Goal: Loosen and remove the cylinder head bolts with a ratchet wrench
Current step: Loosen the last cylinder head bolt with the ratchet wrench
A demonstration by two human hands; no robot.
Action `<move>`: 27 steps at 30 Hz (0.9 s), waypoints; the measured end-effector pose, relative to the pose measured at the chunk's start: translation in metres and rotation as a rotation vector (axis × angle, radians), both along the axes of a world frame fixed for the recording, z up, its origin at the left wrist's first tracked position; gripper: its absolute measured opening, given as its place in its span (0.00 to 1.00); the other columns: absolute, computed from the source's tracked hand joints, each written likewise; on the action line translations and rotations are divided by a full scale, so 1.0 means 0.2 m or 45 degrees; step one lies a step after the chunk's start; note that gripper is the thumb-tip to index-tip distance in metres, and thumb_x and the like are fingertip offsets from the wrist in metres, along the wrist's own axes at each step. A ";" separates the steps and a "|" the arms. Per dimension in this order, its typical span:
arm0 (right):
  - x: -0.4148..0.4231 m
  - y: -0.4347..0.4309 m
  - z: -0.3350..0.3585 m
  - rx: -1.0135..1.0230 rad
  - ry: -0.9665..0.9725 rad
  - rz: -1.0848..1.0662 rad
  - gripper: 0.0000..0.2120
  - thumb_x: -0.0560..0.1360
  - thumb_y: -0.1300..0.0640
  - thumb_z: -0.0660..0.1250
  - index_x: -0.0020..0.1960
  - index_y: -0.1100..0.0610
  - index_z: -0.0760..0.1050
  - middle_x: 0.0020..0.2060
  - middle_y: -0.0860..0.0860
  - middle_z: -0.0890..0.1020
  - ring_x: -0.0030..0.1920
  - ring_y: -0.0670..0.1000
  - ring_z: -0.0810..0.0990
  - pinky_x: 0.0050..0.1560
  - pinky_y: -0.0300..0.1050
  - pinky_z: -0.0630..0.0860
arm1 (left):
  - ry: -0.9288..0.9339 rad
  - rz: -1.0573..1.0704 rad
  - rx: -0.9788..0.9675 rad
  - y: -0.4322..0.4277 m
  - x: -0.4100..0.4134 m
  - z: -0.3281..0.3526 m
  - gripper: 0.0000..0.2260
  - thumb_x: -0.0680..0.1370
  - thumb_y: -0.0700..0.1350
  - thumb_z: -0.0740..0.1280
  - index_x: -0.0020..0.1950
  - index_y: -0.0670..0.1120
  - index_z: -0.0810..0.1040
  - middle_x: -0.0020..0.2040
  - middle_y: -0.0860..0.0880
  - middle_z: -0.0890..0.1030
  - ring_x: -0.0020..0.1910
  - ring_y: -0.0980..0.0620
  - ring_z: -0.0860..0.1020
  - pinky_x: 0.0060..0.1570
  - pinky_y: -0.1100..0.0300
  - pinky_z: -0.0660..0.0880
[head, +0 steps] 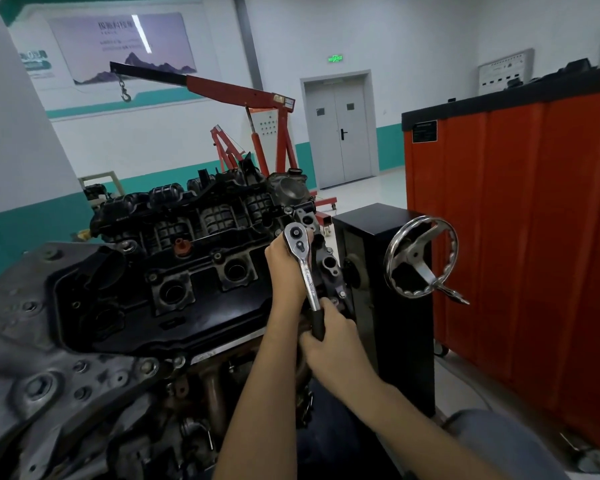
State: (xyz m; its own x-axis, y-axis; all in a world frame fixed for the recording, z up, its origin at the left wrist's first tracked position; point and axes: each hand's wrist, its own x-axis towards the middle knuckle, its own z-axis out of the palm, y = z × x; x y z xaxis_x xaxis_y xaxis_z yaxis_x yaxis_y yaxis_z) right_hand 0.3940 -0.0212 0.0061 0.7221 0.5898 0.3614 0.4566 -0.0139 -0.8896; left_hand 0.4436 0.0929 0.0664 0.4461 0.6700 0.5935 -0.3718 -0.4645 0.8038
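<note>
Mid-frame, the left hand (284,268) clasps the head of the chrome ratchet wrench (308,277), likely steadying it, while the right hand (329,341) grips its black handle.

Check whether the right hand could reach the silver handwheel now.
Probably yes: open space lies between the right hand and the handwheel, but it grips the ratchet wrench handle and must let go first.

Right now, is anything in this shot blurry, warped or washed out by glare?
Head view: the wide lens bows the orange cabinet at right; the grey cover lower left is blurred; glare streaks the wall poster; the left hand, right hand and ratchet wrench are sharp.
</note>
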 end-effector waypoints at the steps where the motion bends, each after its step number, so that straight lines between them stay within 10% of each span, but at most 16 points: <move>1: 0.03 -0.02 0.01 -0.031 -0.026 -0.003 0.08 0.71 0.66 0.62 0.43 0.54 0.69 0.28 0.50 0.72 0.23 0.42 0.69 0.24 0.34 0.65 | 0.004 -0.012 0.000 0.01 0.00 0.00 0.24 0.77 0.34 0.67 0.25 0.52 0.64 0.24 0.58 0.64 0.26 0.63 0.61 0.30 0.70 0.61; 12: 0.67 -0.33 0.62 -0.938 -1.259 -0.036 0.06 0.76 0.59 0.64 0.52 0.53 0.71 0.31 0.43 0.72 0.29 0.39 0.71 0.27 0.31 0.63 | -0.005 -0.007 0.070 -0.02 -0.04 0.01 0.18 0.75 0.33 0.63 0.30 0.53 0.72 0.24 0.62 0.74 0.26 0.67 0.69 0.28 0.73 0.63; 21: 0.10 -0.10 0.00 -0.097 -0.077 -0.033 0.08 0.71 0.64 0.64 0.47 0.54 0.70 0.32 0.54 0.74 0.26 0.46 0.71 0.26 0.40 0.67 | 0.047 0.011 0.101 -0.01 0.00 0.00 0.23 0.75 0.32 0.65 0.28 0.51 0.61 0.23 0.59 0.64 0.28 0.62 0.60 0.30 0.67 0.60; 27: 0.14 -0.12 0.04 -0.179 -0.123 0.054 0.12 0.72 0.66 0.63 0.51 0.52 0.72 0.31 0.52 0.74 0.26 0.45 0.71 0.26 0.39 0.68 | 0.061 -0.055 0.045 0.02 -0.01 0.00 0.21 0.75 0.32 0.66 0.27 0.50 0.65 0.23 0.59 0.67 0.26 0.63 0.63 0.29 0.68 0.62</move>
